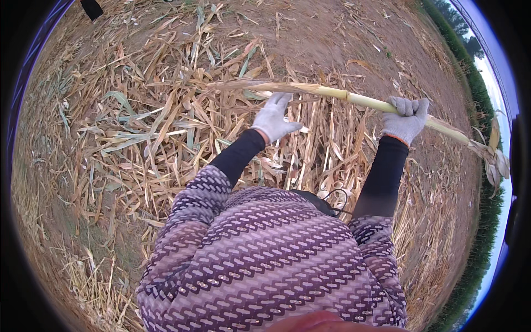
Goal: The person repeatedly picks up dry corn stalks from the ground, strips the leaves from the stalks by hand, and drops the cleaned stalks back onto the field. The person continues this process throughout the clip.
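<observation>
A long pale corn stalk (367,101) runs crosswise in front of me, with dry brown leaf sheath at its left part and withered husk leaves (493,164) hanging at its right end. My right hand (405,118), in a light grey knit glove with an orange cuff edge, is closed around the stalk. Just below the stalk's left part is my gloved left hand (274,116), its thumb spread away from the fingers. Those fingertips lie close to the stalk; whether they touch it I cannot tell.
Dry corn leaves and stalks (166,128) cover the ground before me in a thick layer. Bare brown soil (323,37) shows beyond it. Green standing plants (481,245) line the right rim. A dark object (91,9) sits at the upper left.
</observation>
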